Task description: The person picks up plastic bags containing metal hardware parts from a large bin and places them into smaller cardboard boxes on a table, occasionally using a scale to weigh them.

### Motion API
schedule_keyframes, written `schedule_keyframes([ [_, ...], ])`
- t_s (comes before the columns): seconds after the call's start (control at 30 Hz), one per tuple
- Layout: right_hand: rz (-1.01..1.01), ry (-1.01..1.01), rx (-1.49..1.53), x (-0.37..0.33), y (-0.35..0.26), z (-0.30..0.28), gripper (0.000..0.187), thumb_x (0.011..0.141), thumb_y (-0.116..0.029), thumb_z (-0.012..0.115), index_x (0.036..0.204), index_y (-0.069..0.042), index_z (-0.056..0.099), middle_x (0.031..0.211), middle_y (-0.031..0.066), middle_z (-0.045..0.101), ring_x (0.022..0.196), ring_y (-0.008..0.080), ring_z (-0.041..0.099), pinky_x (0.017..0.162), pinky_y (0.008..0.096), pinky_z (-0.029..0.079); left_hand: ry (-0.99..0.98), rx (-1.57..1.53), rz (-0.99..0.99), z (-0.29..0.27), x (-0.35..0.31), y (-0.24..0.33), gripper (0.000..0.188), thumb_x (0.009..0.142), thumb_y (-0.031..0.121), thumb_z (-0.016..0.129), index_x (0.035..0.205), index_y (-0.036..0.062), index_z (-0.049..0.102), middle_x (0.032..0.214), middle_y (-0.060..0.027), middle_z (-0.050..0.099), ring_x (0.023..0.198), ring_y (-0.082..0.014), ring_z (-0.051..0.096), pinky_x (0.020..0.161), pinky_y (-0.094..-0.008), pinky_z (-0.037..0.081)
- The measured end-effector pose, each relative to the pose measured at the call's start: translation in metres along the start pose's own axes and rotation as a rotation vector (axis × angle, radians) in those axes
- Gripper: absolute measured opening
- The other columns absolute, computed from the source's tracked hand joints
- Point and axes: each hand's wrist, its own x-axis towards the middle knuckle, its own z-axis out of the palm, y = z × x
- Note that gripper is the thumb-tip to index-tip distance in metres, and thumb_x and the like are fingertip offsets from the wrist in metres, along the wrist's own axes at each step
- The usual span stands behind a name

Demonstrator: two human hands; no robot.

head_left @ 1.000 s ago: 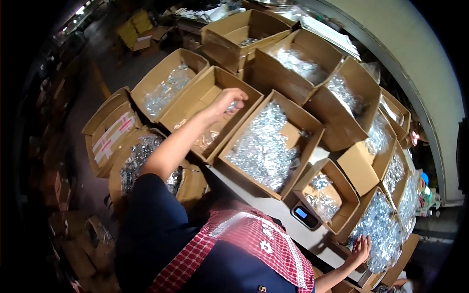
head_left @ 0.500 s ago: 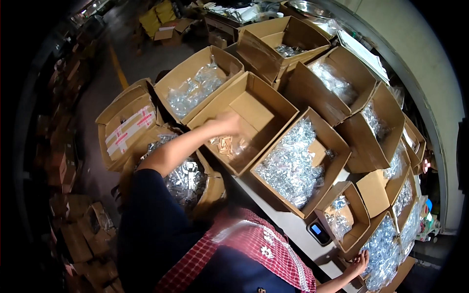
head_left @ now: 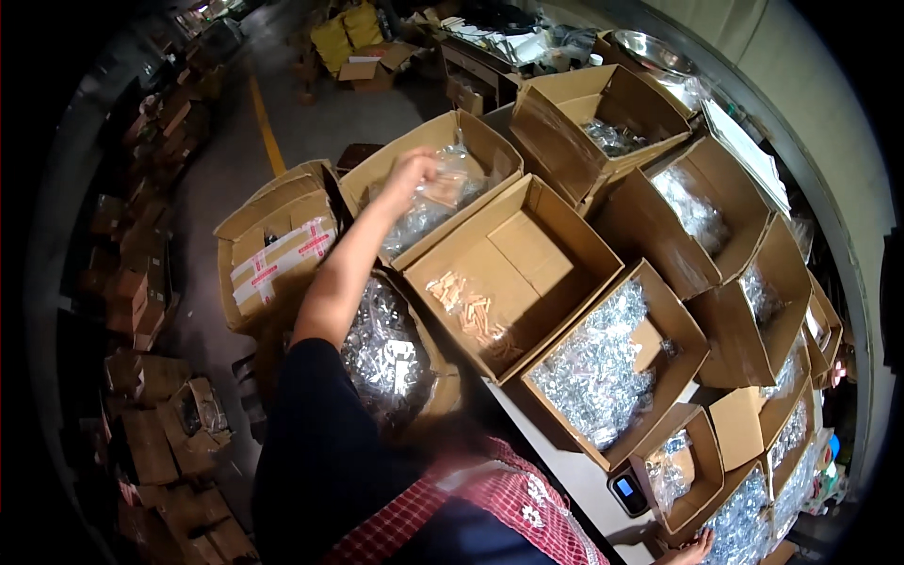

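My left hand is closed on a clear plastic bag with tan pieces showing in it. Hand and bag are over a cardboard box of clear bags at the back left. Beside it, a larger box holds small wooden dowels in its near left corner. At the lower right edge, my right hand is partly cut off, touching or very near a heap of bagged metal parts. Whether its fingers grip anything is unclear.
A box of shiny bagged hardware stands right of the dowels. A small black scale with a lit display sits on the white table, by a small box. An open bag of metal parts lies under my left arm. More boxes line the right.
My left hand has moved from over the dowel box to the box at the back left, and a bag now shows in it. The view has shifted, so the boxes sit lower and further right.
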Motion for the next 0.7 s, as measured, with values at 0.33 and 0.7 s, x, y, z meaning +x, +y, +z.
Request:
schedule_keyframes([
  [0.33,0.163,0.109,-0.101,0.004,0.000,-0.001,0.025,0.086,-0.014,0.063,0.111,-0.009,0.067,0.095,-0.0022,0.064,0.072,0.0070,0.051,0.056,0.0186,0.036,-0.165,0.796,-0.197,-0.044,0.058,-0.115,0.028,0.080,0.022,0.069,0.091,-0.0042,0.067,0.078,-0.0108,0.068,0.070,-0.0185,0.063,0.062,-0.0337,0.050],
  [0.7,0.024,0.040,-0.035,-0.016,-0.014,-0.006,0.025,0.092,-0.014,0.059,0.115,-0.005,0.064,0.089,-0.0002,0.069,0.059,0.0030,0.048,0.050,0.0169,0.032,0.208,-0.041,0.021,-0.042,0.025,-0.042,0.027,0.090,0.015,0.062,0.110,-0.0026,0.066,0.093,-0.0073,0.069,0.078,-0.0130,0.065,0.067,-0.0245,0.052],
])
